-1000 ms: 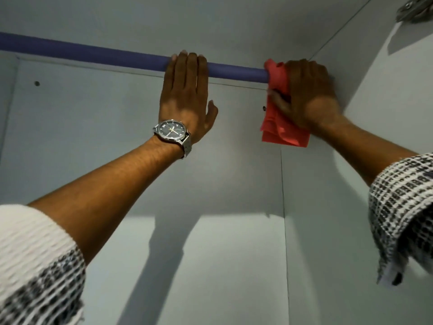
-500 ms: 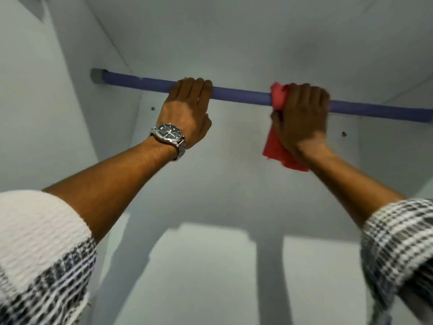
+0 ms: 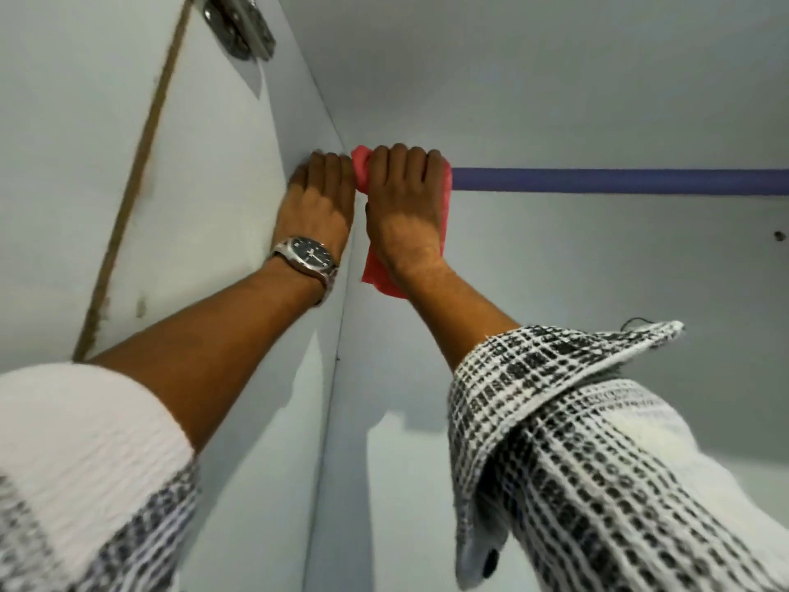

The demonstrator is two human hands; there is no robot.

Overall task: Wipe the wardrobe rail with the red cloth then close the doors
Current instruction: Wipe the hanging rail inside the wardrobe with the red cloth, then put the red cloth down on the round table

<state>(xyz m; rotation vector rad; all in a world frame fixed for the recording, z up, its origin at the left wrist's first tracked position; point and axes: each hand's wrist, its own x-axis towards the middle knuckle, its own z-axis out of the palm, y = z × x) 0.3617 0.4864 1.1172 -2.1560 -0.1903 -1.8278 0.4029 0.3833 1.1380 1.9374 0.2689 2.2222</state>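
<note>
A purple wardrobe rail runs horizontally under the white wardrobe top, from the left side wall to the right edge of view. My right hand grips the red cloth wrapped around the rail at its far left end; the cloth's tail hangs below my wrist. My left hand, wearing a wristwatch, is closed over the rail right beside it, against the left side wall. The rail's left end is hidden behind both hands.
The white left side wall meets the back panel just left of my hands. A metal door hinge sits at the top left on the side panel. A small hole marks the back panel at right.
Both hands slid left along the rail, from its right end to the left side wall, the right hand keeping the red cloth on the rail. The view swung left with them.
</note>
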